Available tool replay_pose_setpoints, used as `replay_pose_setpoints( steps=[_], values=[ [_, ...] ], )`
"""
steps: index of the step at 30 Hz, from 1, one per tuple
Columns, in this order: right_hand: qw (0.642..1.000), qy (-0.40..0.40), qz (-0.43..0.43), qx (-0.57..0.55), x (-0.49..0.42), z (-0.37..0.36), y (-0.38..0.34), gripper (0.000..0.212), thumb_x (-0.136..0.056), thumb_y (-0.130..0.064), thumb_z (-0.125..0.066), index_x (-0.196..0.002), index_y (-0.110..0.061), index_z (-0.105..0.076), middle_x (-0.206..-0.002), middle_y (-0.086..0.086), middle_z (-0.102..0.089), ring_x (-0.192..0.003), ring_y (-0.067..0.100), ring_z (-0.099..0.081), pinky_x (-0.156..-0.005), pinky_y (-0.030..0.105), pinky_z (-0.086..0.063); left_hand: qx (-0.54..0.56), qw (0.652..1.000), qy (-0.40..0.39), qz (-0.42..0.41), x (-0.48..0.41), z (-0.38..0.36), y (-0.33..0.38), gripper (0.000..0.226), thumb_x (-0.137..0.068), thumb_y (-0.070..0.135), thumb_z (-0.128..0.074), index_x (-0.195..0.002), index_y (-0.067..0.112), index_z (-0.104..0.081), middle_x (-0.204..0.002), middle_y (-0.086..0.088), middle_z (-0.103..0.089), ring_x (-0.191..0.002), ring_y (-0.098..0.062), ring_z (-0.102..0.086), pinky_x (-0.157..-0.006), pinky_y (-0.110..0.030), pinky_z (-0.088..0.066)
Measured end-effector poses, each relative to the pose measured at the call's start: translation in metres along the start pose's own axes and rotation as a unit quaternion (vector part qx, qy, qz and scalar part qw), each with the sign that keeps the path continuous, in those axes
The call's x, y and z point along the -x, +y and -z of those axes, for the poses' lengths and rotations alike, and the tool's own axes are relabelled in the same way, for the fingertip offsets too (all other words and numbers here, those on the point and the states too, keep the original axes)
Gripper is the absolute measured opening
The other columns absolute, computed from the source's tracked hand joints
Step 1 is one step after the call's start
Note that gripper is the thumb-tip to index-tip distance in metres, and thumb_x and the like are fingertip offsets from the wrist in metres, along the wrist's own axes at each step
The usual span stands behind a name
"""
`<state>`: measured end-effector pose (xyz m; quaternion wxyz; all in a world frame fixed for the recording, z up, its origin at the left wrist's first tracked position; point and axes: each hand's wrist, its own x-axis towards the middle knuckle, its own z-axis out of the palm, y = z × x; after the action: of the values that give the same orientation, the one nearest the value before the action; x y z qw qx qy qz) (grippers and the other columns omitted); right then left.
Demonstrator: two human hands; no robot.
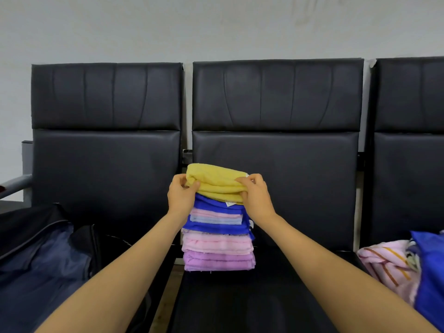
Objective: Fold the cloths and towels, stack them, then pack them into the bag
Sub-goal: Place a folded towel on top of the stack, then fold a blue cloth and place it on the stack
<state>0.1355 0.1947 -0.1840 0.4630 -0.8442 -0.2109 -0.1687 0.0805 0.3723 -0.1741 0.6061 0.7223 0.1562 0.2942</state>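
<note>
Left hand (180,197) and right hand (257,199) pinch yellow towel (216,182) ends, long axis left-right.

Soft, even light. The wall (216,25) is bright and the black seats (276,169) shine a little. Lines bend near the edges, and everything looks a bit fuzzy.

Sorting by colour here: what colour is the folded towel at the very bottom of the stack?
Light purple towel, seen in the head view, under the pink ones.

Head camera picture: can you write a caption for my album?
Left hand and right hand hold a folded yellow towel atop the stack.
</note>
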Motion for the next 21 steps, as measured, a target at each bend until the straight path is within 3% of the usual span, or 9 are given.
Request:
replay_pose_setpoints(
  steps=[3,5,7,10,13,17,21],
  values=[
    [1.0,0.001,0.003,0.005,-0.005,-0.004,-0.003,0.017,-0.093,-0.027,-0.052,-0.11,-0.026,-0.054,-0.119,0.001,-0.047,-0.101,0.016,-0.049,-0.078,0.028,-0.043,-0.013,1.0,0.027,-0.007,-0.004,0.0,-0.004,0.014,-0.091,0.009,-0.061,-0.103,0.011,-0.052,-0.103,-0.002,-0.056,-0.096,-0.016,-0.054,-0.078,-0.028,-0.042],
    [0.992,-0.079,0.025,0.098,0.0,-0.009,0.001,0.035,-0.098,-0.016,-0.045,-0.132,-0.023,-0.05,-0.144,0.002,-0.034,-0.128,0.018,-0.038,-0.098,0.029,-0.038,-0.02,0.998,0.032,0.046,-0.005,0.0,-0.018,0.015,-0.09,0.009,-0.062,-0.099,0.011,-0.05,-0.104,-0.008,-0.058,-0.094,-0.021,-0.056,-0.076,-0.031,-0.045],
    [0.976,-0.094,0.06,0.188,0.004,-0.011,0.006,0.048,-0.097,-0.004,-0.042,-0.142,-0.02,-0.043,-0.155,0.002,-0.02,-0.142,0.02,-0.018,-0.109,0.03,-0.031,-0.006,0.996,0.021,0.091,-0.004,0.001,-0.029,0.018,-0.089,0.012,-0.063,-0.1,0.011,-0.049,-0.107,-0.013,-0.059,-0.089,-0.021,-0.058,-0.071,-0.031,-0.048],
    [0.975,-0.105,0.049,0.189,0.008,-0.007,0.004,0.05,-0.095,-0.017,-0.048,-0.144,-0.023,-0.038,-0.156,0.002,-0.017,-0.143,0.022,-0.016,-0.111,0.038,-0.032,-0.005,0.996,0.016,0.087,-0.003,0.004,-0.031,0.02,-0.089,0.014,-0.063,-0.102,0.011,-0.048,-0.112,-0.014,-0.058,-0.084,-0.017,-0.057,-0.061,-0.026,-0.046],
    [0.966,-0.132,0.042,0.216,0.011,-0.002,0.0,0.056,-0.094,-0.025,-0.051,-0.146,-0.027,-0.032,-0.158,0.002,-0.013,-0.145,0.024,-0.012,-0.117,0.046,-0.02,-0.008,0.995,0.01,0.104,-0.003,0.008,-0.027,0.029,-0.086,0.017,-0.067,-0.106,0.013,-0.046,-0.12,-0.013,-0.053,-0.091,-0.019,-0.057,-0.059,-0.025,-0.044],
    [0.968,-0.14,0.028,0.205,0.014,0.011,-0.012,0.06,-0.094,-0.02,-0.049,-0.148,-0.03,-0.027,-0.16,0.001,-0.007,-0.147,0.025,-0.004,-0.118,0.052,-0.01,-0.016,0.994,0.003,0.104,0.009,0.011,-0.012,0.039,-0.085,0.013,-0.067,-0.115,0.012,-0.042,-0.127,-0.011,-0.045,-0.094,-0.017,-0.053,-0.06,-0.025,-0.043],
    [0.974,-0.133,-0.003,0.184,0.025,0.035,-0.019,0.058,-0.095,-0.018,-0.049,-0.149,-0.026,-0.027,-0.159,0.003,-0.011,-0.146,0.025,-0.009,-0.117,0.049,-0.017,-0.057,0.995,0.059,0.065,0.033,0.01,0.013,0.032,-0.09,0.006,-0.056,-0.117,0.011,-0.04,-0.129,-0.011,-0.034,-0.105,-0.025,-0.049,-0.073,-0.032,-0.042]
  ],
)
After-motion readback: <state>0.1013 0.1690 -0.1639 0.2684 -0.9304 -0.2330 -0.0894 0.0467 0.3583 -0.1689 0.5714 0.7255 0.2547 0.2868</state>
